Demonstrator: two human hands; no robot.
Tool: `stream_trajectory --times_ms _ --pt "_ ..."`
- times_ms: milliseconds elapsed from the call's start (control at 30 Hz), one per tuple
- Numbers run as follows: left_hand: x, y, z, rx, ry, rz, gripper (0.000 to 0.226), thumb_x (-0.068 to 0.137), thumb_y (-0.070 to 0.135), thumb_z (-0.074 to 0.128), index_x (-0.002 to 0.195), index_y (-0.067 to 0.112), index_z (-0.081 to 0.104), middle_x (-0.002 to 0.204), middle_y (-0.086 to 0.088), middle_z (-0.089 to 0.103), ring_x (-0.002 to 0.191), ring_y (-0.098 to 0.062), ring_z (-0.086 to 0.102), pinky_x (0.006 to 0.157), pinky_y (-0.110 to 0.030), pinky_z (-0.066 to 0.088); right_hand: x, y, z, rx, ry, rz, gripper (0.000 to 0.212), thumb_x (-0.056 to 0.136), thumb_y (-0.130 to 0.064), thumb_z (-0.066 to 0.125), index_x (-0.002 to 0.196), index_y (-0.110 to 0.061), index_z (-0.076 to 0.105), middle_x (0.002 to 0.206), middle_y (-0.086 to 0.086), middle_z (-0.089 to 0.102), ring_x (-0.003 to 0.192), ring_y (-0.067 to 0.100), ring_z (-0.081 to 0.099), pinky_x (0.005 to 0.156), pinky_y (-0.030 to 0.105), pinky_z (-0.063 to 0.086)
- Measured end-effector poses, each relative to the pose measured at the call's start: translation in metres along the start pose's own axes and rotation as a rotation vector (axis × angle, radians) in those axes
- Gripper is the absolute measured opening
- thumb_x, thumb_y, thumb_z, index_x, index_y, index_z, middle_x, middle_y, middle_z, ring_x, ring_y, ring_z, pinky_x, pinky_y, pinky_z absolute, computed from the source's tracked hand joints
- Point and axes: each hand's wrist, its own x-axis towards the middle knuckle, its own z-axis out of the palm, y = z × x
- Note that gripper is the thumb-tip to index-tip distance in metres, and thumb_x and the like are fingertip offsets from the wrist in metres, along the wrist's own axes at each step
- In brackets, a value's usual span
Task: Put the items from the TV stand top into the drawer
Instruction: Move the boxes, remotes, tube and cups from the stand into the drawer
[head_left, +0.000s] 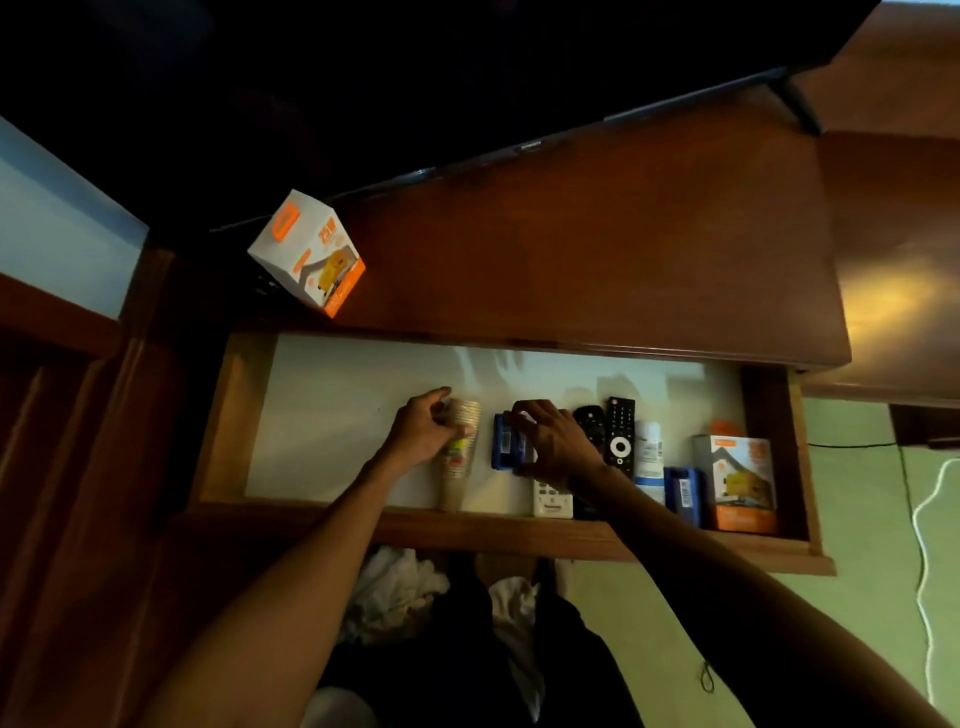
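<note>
The wooden drawer (228, 415) is pulled out below the TV stand top (597, 249). My left hand (423, 431) is wrapped around a stack of paper cups (457, 467) lying in the drawer. My right hand (556, 441) rests with its fingers on a blue box (504, 441) next to the cups. A white remote (551, 501) lies partly under my right wrist. To the right are two black remotes (621, 436), a white spray can (649, 447), another blue box (683, 491) and an orange-and-white box (740, 483). One orange-and-white box (309, 252) stands on the stand top at the left.
A TV (363, 78) stands dark at the back of the stand top. The left half of the drawer's white floor (332, 415) holds nothing. A white cord (922, 545) and a black cable (906, 478) run over the green floor at the right. Crumpled white cloth (395, 592) lies below the drawer.
</note>
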Motion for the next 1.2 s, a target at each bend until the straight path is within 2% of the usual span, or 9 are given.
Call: stream_trajectory --times_ms 233,367,600,800,1033,1200 --pt "0.0 -0.01 0.017 0.088 0.101 0.015 0.069 0.081 0.033 0.077 0.14 0.016 0.047 0.132 -0.005 0.06 0.112 -0.02 0.061 0.091 -0.029 0.051 0.002 -0.004 0.01 0.014 -0.03 0.053 0.089 0.07 -0.038 0.081 0.144 -0.016 0.037 0.149 0.005 0.038 0.136 0.027 0.033 0.106 0.041 0.032" --pt "-0.003 -0.005 0.025 0.078 0.104 0.013 0.067 0.082 0.033 0.075 0.14 0.015 0.047 0.133 -0.007 0.059 0.112 -0.022 0.061 0.086 -0.025 0.048 0.002 -0.006 0.009 -0.035 -0.045 0.037 0.087 0.07 -0.042 0.08 0.143 -0.017 0.038 0.147 0.004 0.04 0.135 0.026 0.033 0.108 0.041 0.03" --pt "-0.004 0.002 0.033 0.068 0.079 0.039 0.061 0.084 0.03 0.073 0.138 0.015 0.049 0.133 -0.008 0.06 0.112 -0.021 0.061 0.088 -0.028 0.051 -0.007 -0.001 0.004 -0.137 -0.084 0.016 0.085 0.071 -0.043 0.079 0.141 -0.018 0.039 0.147 0.003 0.041 0.136 0.026 0.032 0.111 0.041 0.027" --pt "-0.005 0.002 0.035 0.066 0.072 0.015 0.064 0.084 0.034 0.073 0.139 0.014 0.048 0.131 -0.009 0.061 0.112 -0.023 0.062 0.091 -0.033 0.053 -0.011 0.006 0.006 -0.175 -0.132 -0.069 0.072 0.074 -0.055 0.073 0.135 -0.025 0.049 0.139 -0.001 0.051 0.129 0.025 0.038 0.105 0.042 0.032" --pt "-0.01 0.004 0.041 0.008 0.068 -0.031 0.066 0.085 0.033 0.072 0.142 0.014 0.044 0.134 -0.009 0.059 0.113 -0.022 0.061 0.093 -0.038 0.054 -0.013 0.01 0.005 -0.157 -0.169 -0.111 0.054 0.088 -0.042 0.063 0.137 -0.027 0.049 0.141 -0.002 0.051 0.128 0.024 0.039 0.101 0.039 0.031" --pt "-0.016 0.013 0.038 -0.036 0.04 -0.07 0.068 0.087 0.032 0.07 0.145 0.017 0.039 0.134 -0.007 0.058 0.115 -0.023 0.059 0.082 -0.027 0.051 -0.012 0.011 -0.011 -0.028 -0.135 -0.064 0.05 0.09 -0.043 0.059 0.134 -0.021 0.051 0.138 0.003 0.054 0.128 0.024 0.041 0.101 0.04 0.035"
